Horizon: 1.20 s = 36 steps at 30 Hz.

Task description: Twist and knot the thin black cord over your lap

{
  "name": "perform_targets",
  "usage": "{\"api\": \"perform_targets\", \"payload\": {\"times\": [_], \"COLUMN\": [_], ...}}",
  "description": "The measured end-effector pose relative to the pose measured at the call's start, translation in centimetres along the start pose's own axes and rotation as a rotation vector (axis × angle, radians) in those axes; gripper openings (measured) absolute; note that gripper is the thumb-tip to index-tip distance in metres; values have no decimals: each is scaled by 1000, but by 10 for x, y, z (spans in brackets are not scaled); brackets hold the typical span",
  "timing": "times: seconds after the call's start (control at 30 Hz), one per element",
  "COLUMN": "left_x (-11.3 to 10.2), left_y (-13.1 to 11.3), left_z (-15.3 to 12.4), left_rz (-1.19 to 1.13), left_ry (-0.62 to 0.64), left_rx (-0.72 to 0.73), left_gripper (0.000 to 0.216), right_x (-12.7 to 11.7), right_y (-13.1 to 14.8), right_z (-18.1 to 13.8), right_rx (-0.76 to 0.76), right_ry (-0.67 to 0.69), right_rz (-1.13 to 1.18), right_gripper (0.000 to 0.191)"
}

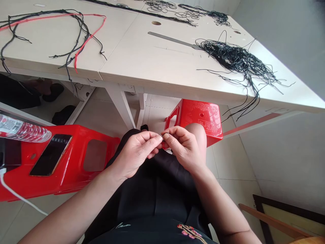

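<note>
My left hand (142, 149) and my right hand (181, 145) meet above my lap, thumbs and forefingers pinched close together. Between the fingertips is what looks like a thin black cord (168, 150); most of it is hidden by the fingers and hard to see against dark clothing. Beyond my hands, on the table, lies a tangled bundle of black cords (236, 59), some ends hanging over the front edge. A flat metal strip (172, 40) reaches from that bundle toward the left.
Braided black cords (85, 28) and a red cord (98, 28) lie on the table (127, 57) at left. More black cord (217, 16) is at the back. A red stool (83, 135) holds a phone (52, 154) and bottle (27, 130). Another red stool (200, 117) stands under the table.
</note>
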<state>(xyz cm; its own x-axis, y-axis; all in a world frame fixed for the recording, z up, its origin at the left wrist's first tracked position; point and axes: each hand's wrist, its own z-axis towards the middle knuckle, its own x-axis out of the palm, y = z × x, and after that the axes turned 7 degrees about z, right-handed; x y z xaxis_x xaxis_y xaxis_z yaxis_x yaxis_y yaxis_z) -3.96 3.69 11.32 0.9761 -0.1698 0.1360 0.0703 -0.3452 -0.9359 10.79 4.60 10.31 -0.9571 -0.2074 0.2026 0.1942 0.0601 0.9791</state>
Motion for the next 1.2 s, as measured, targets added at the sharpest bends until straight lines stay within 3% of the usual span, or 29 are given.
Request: {"api": "perform_targets", "payload": {"times": [0.17,0.5,0.7,0.9,1.07,1.2], "left_x": [-2,-1,-7,-4,-6,-9], "left_y": [0,3,4,-1,-7,-10], "left_z": [-1,2,0,-1,-6,-9], "left_rz": [6,152,176,176,133,194], "left_ry": [-11,-30,-63,-32,19,-8], "left_rx": [5,207,106,72,1,13], "left_gripper": [18,11,23,24,28,19], "right_x": [0,-2,-5,-6,-7,-8], "right_y": [1,5,0,1,2,3], "right_z": [1,1,-1,-4,-6,-7], "right_rx": [-23,-36,-13,57,21,5], "right_ry": [6,78,67,182,86,84], "right_rz": [-30,-35,-70,105,68,45], "right_gripper": [11,9,14,24,11,9]}}
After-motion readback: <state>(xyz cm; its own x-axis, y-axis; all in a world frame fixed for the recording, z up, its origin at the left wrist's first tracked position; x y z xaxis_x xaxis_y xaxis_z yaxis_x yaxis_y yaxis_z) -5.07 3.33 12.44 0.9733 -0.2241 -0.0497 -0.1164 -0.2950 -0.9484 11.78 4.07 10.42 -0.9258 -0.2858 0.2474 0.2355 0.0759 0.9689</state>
